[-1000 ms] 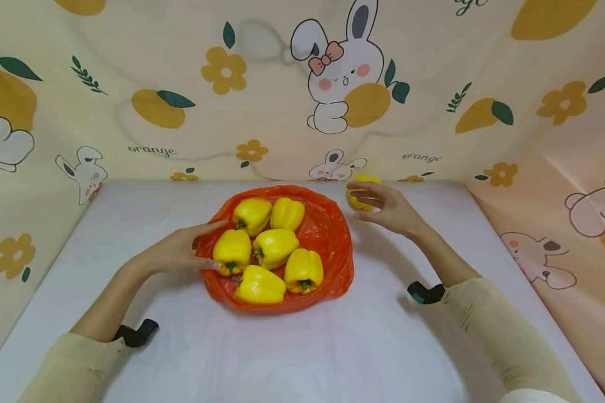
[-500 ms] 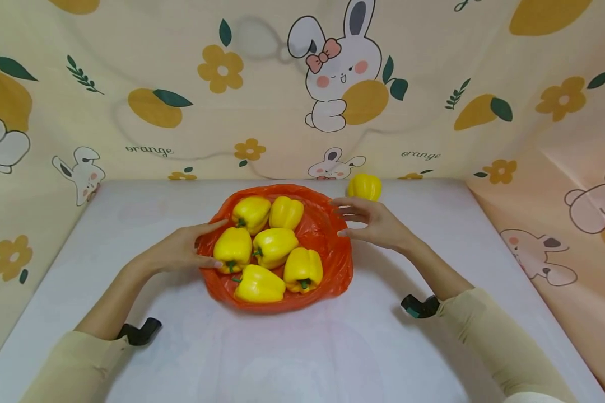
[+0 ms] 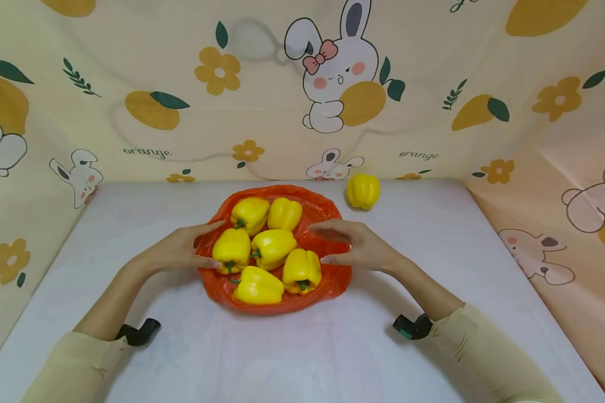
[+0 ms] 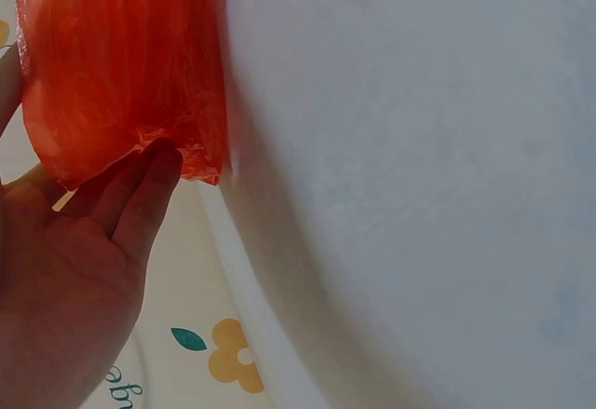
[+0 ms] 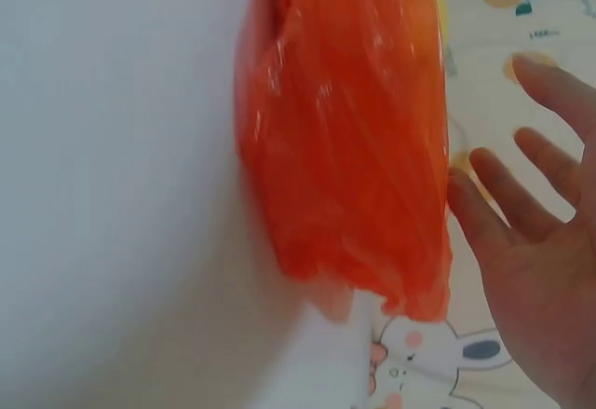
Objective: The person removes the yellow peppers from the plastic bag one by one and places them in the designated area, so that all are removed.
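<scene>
An orange-red plastic bag [image 3: 319,202] stands on the table with its mouth spread wide, its rim rolled outward. Inside are several yellow bell peppers [image 3: 274,248] with green stems. At the bag's left side is my left hand [image 3: 177,249], thumb and index finger apart over the rim. In the left wrist view, that hand's fingers [image 4: 149,185] touch the bag's outer wall. My right hand [image 3: 365,246] reaches over the right rim, fingers spread, thumb tip close to a pepper [image 3: 302,267]. The right wrist view shows that hand beside the bag, holding nothing.
One more yellow bell pepper [image 3: 363,191] lies outside the bag, near the table's back edge. A patterned cloth [image 3: 262,101] with rabbits and oranges hangs behind the white table [image 3: 287,358] and along its sides. A black camera mount sits at each wrist.
My right hand has let go of the back pepper, leaving it on the table, and moved left and toward me, over the bag's right rim. My left hand has stayed at the bag.
</scene>
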Available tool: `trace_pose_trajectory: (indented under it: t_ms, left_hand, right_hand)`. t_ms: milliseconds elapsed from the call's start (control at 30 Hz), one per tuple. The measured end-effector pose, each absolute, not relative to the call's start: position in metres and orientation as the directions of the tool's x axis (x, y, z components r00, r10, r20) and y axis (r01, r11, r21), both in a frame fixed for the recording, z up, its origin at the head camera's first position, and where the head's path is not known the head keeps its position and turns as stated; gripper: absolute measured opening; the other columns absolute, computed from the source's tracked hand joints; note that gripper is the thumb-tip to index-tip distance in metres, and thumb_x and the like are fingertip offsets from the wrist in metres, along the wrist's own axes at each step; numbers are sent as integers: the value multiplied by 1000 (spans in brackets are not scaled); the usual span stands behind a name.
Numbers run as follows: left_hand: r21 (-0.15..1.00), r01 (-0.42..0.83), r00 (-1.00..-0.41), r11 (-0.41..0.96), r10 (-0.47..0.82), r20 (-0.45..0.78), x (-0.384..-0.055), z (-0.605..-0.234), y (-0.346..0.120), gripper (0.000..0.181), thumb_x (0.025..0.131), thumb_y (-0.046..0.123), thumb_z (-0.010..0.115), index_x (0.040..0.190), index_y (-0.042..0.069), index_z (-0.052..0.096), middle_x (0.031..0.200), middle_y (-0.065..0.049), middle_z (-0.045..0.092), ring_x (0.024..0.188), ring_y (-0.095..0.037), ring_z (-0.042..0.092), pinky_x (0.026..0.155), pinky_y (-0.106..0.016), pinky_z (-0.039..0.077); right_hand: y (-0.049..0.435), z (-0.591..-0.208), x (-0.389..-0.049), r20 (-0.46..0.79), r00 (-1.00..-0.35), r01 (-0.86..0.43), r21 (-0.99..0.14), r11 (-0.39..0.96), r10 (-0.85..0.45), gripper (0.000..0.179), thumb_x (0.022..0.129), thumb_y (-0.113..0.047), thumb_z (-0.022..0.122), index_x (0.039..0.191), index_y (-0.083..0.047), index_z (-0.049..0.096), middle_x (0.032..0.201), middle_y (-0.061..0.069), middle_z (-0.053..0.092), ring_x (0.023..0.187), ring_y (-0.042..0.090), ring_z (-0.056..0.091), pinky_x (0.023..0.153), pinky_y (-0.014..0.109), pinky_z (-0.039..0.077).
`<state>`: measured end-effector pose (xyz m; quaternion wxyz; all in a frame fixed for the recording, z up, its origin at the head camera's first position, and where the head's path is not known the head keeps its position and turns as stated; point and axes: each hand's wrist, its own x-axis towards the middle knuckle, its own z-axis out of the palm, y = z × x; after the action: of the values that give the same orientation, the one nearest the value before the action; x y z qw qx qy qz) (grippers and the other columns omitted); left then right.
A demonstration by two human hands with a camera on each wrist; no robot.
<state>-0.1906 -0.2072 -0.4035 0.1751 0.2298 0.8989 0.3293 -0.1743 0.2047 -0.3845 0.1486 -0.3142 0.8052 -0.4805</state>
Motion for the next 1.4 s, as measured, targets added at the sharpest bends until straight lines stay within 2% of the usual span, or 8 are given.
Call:
trace_pose_trajectory:
  t_ms: [200,500,733,1000,1167,1400]
  left_hand:
    - [672,288,-834,682,523,-173,-190,-404,-209,96,78,52,80,155,17,36,154,-21,39,140,-42,35,111,-64,29]
    - [672,282,-833,685,522,-182,-190,-405,-208,97,78,52,80,155,17,35,154,-21,39,140,-43,35,111,-64,29]
    - [664,284,-830,691,524,-191,-190,-405,-208,95,79,53,79,156,19,35,153,-20,40,139,-42,37,109,-65,31]
    - [684,267,-826,679,527,-202,-189,-404,-206,94,80,50,79,156,17,34,154,-20,38,140,-42,35,110,-65,29]
    - [682,258,-823,684,526,-216,-189,-404,-206,91,82,50,77,156,19,34,154,-19,38,140,-41,35,109,-65,31]
    - [689,244,-823,683,521,-225,-188,-402,-207,92,80,48,79,156,19,35,155,-19,37,141,-43,33,109,-67,29]
  right_hand:
    - [195,-390,-166,20,-736,-348,-869,352,-677,59,86,-18,79,140,-10,55,138,12,58,124,22,58,103,47,48]
    - [183,-393,-158,11,-759,-413,-781,468,-651,60,84,-25,81,138,-12,58,135,0,61,120,13,57,104,39,48]
    - [178,-394,-155,-38,-771,-410,-734,541,-635,63,82,-36,83,138,-21,59,136,-7,58,128,14,50,109,43,41]
    - [175,-395,-153,-109,-772,-395,-689,608,-626,68,80,-44,82,140,-26,56,134,-9,59,122,12,51,105,40,46]
    - [174,-393,-152,-127,-772,-400,-666,630,-623,70,79,-44,83,141,-26,55,133,-8,60,120,13,53,104,41,47]
    - [173,-392,-150,-79,-764,-434,-672,600,-640,68,79,-39,84,140,-26,56,134,-11,60,122,11,52,102,38,49]
